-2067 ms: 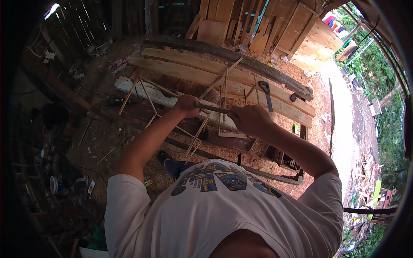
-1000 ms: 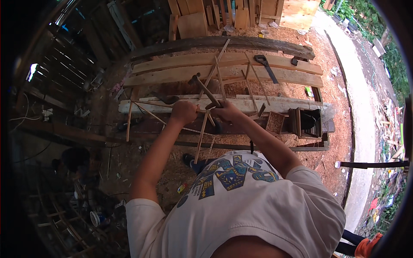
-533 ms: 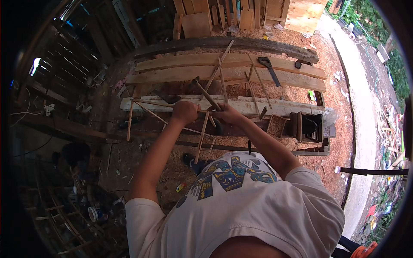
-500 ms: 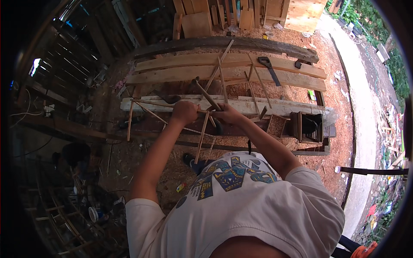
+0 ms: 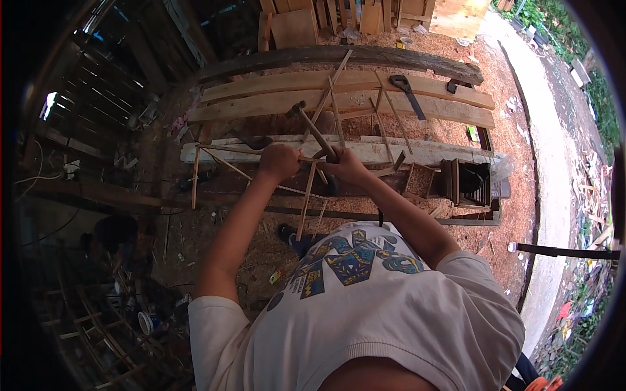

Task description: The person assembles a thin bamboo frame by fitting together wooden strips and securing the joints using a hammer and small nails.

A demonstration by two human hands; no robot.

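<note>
My left hand (image 5: pixel 280 161) is closed round a thin wooden strip of a light stick frame (image 5: pixel 306 201). Close to its right, my right hand (image 5: pixel 347 167) grips the handle of a hammer (image 5: pixel 318 135), whose head points away to the far left. Fingers of the right hand also lie by the strips' joint; whether they pinch a nail there is too small to tell. One slanting strip (image 5: pixel 225 166) of the frame runs left to an upright strip (image 5: pixel 195 177). Beneath both hands is a dark bench beam.
A handsaw (image 5: pixel 407 96) rests on pale planks (image 5: pixel 274 105) beyond my hands. More thin strips (image 5: pixel 385 117) stand joined there. Right of me are a dark slatted wooden box (image 5: pixel 466 182) and a small tray (image 5: pixel 418 180). Shavings (image 5: pixel 499 143) cover the ground near a concrete path (image 5: pixel 544 163).
The view has tipped slightly, so the bench sits higher in the picture. The hammer's handle has turned a little in my right hand. Both hands stay at the joint.
</note>
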